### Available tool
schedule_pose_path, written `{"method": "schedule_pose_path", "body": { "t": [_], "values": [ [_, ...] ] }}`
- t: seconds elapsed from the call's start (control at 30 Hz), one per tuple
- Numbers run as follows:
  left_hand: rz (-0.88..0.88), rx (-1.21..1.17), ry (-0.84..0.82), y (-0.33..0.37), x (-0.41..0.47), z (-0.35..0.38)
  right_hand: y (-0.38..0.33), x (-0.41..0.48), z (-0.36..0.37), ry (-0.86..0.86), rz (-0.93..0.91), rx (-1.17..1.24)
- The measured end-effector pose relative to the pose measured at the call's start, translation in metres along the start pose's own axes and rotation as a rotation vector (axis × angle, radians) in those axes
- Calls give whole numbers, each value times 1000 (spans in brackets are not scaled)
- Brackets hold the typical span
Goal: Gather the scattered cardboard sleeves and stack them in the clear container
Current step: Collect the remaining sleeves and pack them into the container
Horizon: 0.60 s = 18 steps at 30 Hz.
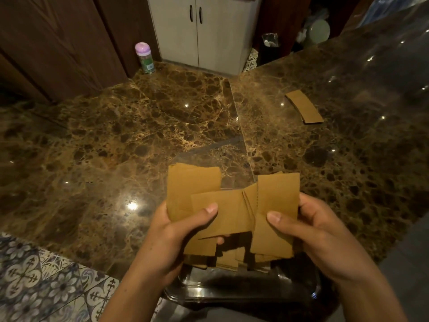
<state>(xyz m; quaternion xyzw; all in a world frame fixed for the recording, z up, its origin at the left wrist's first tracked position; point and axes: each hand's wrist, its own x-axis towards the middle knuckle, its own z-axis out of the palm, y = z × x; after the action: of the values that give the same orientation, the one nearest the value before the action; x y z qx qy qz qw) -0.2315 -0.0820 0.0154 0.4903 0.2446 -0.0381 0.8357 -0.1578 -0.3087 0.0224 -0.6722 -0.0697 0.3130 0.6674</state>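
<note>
Hands, left (162,235) and right (318,233), palms inward, grip clenched on cardboard sleeves (232,210) over clear container (232,291).

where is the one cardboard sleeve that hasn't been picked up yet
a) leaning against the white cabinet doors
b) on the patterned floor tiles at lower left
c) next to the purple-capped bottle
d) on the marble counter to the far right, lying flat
d: a lone cardboard sleeve lies flat on the marble counter at upper right, apart from the bundle of sleeves gripped by the left hand and right hand.
</note>
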Motion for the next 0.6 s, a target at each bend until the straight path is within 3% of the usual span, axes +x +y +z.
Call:
{"method": "schedule_pose_path", "body": {
  "t": [0.23,0.4,0.6],
  "values": [
    [-35,69,-80,3,4,2,-7,6,4,-131,-19,-149],
    [-77,-169,-57,4,3,3,1,11,19,102,-40,112],
    [-3,-48,91,1,2,5,8,6,31,55,64,362]
  ]
}}
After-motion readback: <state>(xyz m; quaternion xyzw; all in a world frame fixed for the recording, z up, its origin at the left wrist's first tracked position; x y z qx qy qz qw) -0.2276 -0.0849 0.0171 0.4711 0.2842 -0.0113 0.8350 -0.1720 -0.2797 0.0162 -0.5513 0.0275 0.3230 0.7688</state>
